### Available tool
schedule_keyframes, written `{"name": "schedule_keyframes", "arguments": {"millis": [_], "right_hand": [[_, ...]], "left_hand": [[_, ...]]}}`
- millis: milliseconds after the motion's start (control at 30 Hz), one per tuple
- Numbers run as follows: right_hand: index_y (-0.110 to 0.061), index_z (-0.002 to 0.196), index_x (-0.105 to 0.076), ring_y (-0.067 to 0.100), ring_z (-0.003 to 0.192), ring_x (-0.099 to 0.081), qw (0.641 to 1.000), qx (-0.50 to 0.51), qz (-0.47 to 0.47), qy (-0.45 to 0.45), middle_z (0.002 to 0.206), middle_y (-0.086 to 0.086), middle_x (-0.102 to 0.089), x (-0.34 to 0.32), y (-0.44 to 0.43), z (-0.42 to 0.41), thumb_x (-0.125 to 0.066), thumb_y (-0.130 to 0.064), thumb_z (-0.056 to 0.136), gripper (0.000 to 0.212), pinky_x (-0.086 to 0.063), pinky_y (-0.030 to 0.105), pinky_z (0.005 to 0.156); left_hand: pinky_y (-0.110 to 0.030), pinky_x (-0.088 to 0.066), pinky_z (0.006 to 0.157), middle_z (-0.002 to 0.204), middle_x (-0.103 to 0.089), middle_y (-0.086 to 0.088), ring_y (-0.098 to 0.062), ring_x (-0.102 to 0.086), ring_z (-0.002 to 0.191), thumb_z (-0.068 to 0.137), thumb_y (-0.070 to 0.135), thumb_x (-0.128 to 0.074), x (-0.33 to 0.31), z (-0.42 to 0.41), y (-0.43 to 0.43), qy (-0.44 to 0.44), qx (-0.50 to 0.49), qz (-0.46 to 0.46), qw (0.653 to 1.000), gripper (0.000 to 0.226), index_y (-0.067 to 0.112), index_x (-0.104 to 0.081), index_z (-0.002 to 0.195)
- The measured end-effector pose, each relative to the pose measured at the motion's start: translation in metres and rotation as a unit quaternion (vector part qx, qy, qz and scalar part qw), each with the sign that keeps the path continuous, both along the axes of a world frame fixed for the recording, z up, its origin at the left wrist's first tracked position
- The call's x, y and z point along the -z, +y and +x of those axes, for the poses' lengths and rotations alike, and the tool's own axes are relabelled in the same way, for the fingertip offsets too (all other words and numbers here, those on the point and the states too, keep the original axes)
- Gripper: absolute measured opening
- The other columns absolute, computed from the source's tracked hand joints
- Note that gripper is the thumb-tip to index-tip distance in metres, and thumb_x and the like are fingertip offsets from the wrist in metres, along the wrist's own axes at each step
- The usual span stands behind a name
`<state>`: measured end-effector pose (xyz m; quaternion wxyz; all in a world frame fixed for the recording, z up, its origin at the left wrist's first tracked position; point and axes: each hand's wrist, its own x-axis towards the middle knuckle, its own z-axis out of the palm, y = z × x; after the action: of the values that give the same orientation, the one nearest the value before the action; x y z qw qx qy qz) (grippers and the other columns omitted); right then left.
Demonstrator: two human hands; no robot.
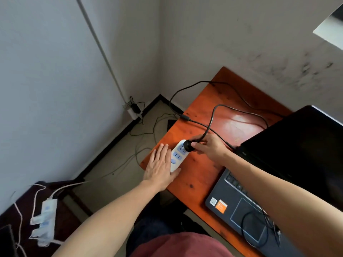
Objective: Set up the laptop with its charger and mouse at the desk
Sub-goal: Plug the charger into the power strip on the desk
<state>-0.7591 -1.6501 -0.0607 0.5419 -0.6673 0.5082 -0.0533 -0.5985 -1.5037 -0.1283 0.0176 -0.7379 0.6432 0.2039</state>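
Observation:
An open black laptop [289, 164] stands on the right of an orange wooden desk [200, 175]. A white power strip [177, 155] lies near the desk's left edge. My left hand [160, 165] lies flat with straight fingers along the strip's left side. My right hand [209, 146] grips a black charger plug [187, 145] at the strip's far socket. The charger cable [213, 112] loops across the desk to the laptop's left side. A thin black cable [246, 227] lies coiled on the laptop's touchpad; the mouse itself I cannot see.
The desk stands in a corner between two walls. Cables trail over the floor [130, 158] to a wall socket [132, 108] at the left. A second white power strip [47, 217] lies on a dark surface at the lower left.

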Motion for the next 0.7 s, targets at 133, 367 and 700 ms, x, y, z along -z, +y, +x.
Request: {"name": "schedule_keyframes", "arguments": {"millis": [133, 367, 700], "right_hand": [[-0.016, 0.103, -0.073, 0.01, 0.071, -0.065, 0.996, -0.059, -0.054, 0.037, 0.091, -0.004, -0.07, -0.004, -0.003, 0.008, -0.067, -0.011, 0.088, 0.016, -0.055, 0.024, 0.066], [-0.015, 0.108, -0.073, 0.009, 0.088, -0.065, 0.991, -0.069, -0.103, 0.048, 0.104, -0.005, -0.071, -0.005, 0.002, 0.009, -0.066, -0.013, 0.09, 0.02, -0.053, 0.024, 0.078], [-0.016, 0.108, -0.073, 0.008, 0.083, -0.064, 0.989, -0.082, -0.105, 0.064, 0.106, -0.002, -0.071, -0.009, 0.001, 0.006, -0.066, -0.014, 0.09, 0.019, -0.05, 0.021, 0.075]], "left_hand": [[-0.04, 0.002, 0.121, 0.161, -0.001, -0.01, -0.022, 0.009, 0.148, 0.089, 0.068, -0.021, -0.001, 0.0, 0.001, -0.009, 0.006, -0.006, 1.0, 0.089, 0.006, -0.009, 0.151], [-0.038, 0.001, 0.121, 0.162, -0.002, -0.008, -0.02, 0.008, 0.148, 0.088, 0.071, -0.023, -0.003, 0.003, 0.001, 0.011, 0.003, -0.015, 1.0, 0.089, 0.008, -0.014, 0.15], [-0.036, 0.004, 0.119, 0.162, -0.003, -0.006, -0.018, 0.007, 0.148, 0.085, 0.075, -0.024, 0.0, 0.007, 0.003, 0.019, 0.002, -0.024, 1.0, 0.092, 0.01, -0.02, 0.149]]}}
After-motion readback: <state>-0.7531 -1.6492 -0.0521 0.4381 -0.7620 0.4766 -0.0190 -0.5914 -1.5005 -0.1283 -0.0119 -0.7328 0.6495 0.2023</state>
